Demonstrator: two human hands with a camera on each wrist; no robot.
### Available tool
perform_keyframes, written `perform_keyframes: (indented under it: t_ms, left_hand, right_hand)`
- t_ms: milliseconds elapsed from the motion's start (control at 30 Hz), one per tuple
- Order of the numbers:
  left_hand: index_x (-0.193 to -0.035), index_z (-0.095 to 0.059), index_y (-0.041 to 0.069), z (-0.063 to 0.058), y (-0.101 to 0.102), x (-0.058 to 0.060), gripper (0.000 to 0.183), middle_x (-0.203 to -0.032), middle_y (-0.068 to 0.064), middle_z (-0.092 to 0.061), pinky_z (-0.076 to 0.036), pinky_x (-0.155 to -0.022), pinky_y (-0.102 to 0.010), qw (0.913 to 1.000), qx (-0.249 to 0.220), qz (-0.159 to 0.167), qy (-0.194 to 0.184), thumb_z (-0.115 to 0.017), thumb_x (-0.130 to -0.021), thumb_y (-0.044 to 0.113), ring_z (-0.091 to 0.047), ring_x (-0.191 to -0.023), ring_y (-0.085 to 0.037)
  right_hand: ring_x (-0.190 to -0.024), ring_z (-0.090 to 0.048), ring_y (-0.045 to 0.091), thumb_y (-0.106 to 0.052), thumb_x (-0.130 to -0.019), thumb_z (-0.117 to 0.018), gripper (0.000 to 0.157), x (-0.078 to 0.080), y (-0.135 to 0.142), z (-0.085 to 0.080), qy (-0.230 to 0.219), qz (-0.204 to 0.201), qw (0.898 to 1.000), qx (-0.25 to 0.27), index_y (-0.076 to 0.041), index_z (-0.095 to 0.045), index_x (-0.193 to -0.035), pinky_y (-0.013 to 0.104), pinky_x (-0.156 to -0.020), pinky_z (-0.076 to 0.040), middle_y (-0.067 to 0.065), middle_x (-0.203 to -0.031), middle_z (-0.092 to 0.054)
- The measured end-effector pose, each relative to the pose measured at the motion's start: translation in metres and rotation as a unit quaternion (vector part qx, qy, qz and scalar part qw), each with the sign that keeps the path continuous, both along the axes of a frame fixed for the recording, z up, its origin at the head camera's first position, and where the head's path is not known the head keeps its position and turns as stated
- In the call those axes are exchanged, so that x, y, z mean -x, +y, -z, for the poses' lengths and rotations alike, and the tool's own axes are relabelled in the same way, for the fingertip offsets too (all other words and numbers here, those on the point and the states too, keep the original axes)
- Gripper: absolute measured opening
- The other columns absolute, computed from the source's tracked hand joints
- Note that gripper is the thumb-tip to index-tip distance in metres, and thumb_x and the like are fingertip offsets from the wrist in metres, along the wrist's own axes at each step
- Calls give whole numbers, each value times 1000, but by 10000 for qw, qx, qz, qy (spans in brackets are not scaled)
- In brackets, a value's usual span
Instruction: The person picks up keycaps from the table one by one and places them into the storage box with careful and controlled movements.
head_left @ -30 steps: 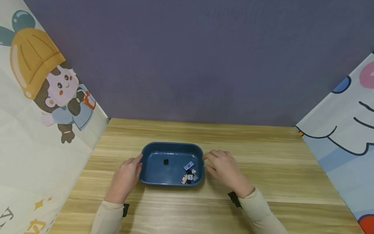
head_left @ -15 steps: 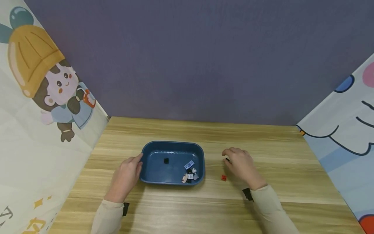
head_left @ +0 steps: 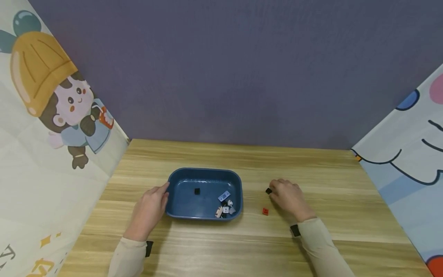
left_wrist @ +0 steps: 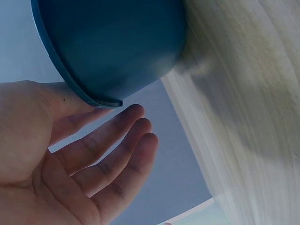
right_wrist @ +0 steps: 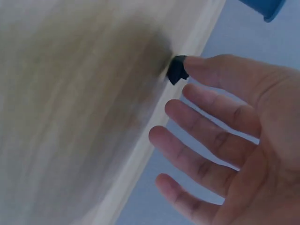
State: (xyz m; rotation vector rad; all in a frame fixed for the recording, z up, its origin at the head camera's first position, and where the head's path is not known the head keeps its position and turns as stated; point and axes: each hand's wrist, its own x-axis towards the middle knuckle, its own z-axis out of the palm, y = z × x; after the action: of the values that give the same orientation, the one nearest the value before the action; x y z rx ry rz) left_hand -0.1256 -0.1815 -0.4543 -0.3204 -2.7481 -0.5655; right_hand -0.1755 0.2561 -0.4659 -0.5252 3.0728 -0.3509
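Note:
In the head view, my left hand (head_left: 149, 209) is at the left rim of a dark blue plastic bin (head_left: 204, 219). The left wrist view shows its thumb side against the rim and the other fingers loosely spread below. My right hand (head_left: 288, 196) is right of the bin, low over the table, with thumb and forefinger pinching a small black toy brick (head_left: 268, 190). In the right wrist view that brick (right_wrist: 177, 70) sits at the thumb tip, close to the tabletop, while the other fingers spread loosely. A small red toy brick (head_left: 265, 211) lies just in front of the black one.
Inside the bin, another black brick (head_left: 197, 191) lies left of centre. A blue printed tile (head_left: 224, 196), a white printed tile (head_left: 225, 209), a beige piece (head_left: 219, 212) and other small pieces cluster at its right. A purple-grey panel (head_left: 228, 77) stands behind the wooden table (head_left: 207, 250).
My right hand has moved right from the bin's right edge and come down with the black brick. The red brick has come into view on the table. My left hand has stayed put.

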Motion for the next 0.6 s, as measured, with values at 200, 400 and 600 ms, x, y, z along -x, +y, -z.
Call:
perform_keyframes:
  t_ms: [200, 400, 600]
  left_hand:
    - [-125, -65, -6, 0, 1, 0, 34, -98, -20, -70, -59, -63, -47, 10000, 4, -7, -28, -69, -92, 0, -69, -84, -36]
    - [-125, -65, -6, -1, 1, -1, 34, -99, -21, -70, -59, -63, -48, 10000, 17, -9, -21, -69, -92, 0, -69, -84, -37]
    - [-124, -66, -6, 0, 1, -1, 33, -99, -21, -70, -59, -62, -48, 10000, 30, 5, 22, -69, -91, 0, -69, -83, -37]
  right_hand:
    - [-80, -63, 24, -20, -88, -78, 19, 1, 4, 7, -104, 199, 9997, 57, -6, -70, -99, 50, -68, -54, 2, -87, -64]
    - [-79, -63, 23, -21, -87, -79, 19, 3, 4, 9, -75, 263, 9996, -33, -7, -70, -97, 49, -67, -54, 1, -86, -63]
    - [-78, -62, 24, -19, -88, -77, 17, 3, 4, 9, -123, 312, 9994, -92, -7, -71, -98, 51, -69, -54, 1, -85, -62]
